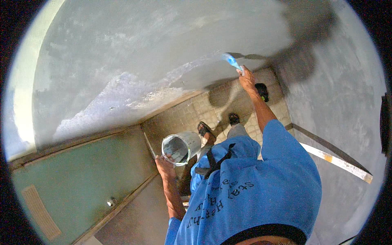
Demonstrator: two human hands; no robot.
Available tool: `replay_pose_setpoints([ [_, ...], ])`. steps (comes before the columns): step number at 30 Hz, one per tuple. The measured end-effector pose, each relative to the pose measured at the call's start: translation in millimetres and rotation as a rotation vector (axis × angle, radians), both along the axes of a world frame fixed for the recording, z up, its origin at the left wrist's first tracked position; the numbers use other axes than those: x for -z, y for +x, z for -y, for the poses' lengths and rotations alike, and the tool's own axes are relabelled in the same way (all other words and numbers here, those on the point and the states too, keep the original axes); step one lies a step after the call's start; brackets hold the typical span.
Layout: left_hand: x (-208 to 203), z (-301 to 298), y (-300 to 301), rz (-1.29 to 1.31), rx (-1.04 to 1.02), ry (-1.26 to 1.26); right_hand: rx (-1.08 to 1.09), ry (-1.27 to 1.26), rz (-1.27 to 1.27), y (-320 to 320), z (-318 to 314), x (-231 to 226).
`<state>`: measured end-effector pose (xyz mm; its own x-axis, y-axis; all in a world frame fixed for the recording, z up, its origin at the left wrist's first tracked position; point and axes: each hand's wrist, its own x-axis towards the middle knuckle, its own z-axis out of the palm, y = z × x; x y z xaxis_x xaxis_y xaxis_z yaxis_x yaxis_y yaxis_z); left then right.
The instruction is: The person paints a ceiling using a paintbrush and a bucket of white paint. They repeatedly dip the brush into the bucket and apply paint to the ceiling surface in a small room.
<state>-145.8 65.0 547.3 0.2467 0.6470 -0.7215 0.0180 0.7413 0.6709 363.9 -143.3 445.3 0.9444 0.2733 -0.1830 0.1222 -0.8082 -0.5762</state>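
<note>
The blue brush (232,61) is gripped by its handle in the right hand (246,79), the arm (263,106) stretched out toward the grey wall (134,45). The bucket (192,143) is held near its rim by the left hand (165,166), beyond the blue shirt (265,192).

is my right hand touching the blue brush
Touching: the head view shows your right hand gripping the blue brush by its handle end, with no gap between them.

Uneven light, grainy; dark shadow (304,57) across wall (163,41)
</note>
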Motion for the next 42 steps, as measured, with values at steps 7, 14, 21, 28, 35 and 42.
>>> replay_pose_setpoints([
  [7, 12.9, -4.2, -3.9, 0.057, -0.019, -0.015, 0.343, 0.275, 0.050, -51.3, -32.5, 41.9],
  [14, 6.2, -1.9, 0.9, 0.012, -0.091, -0.039, 0.241, 0.374, 0.021, -129.9, -144.8, 27.4],
  [21, -20.1, 12.3, 19.6, -0.041, -0.103, 0.066, -0.210, 0.334, -0.190, -150.3, -129.2, 6.4],
  [28, -2.1, 5.7, 6.3, -0.009, -0.034, 0.027, -0.174, 0.147, 0.140, -54.9, -65.9, -56.5],
  [35, 2.2, -0.9, 4.8, 0.052, -0.060, -0.044, 0.061, 0.191, 0.110, -16.8, -0.7, -58.9],
  [42, 11.2, -6.2, 0.5, 0.025, 0.013, -0.051, 0.301, 0.482, 0.117, -60.7, -45.0, -26.2],
])
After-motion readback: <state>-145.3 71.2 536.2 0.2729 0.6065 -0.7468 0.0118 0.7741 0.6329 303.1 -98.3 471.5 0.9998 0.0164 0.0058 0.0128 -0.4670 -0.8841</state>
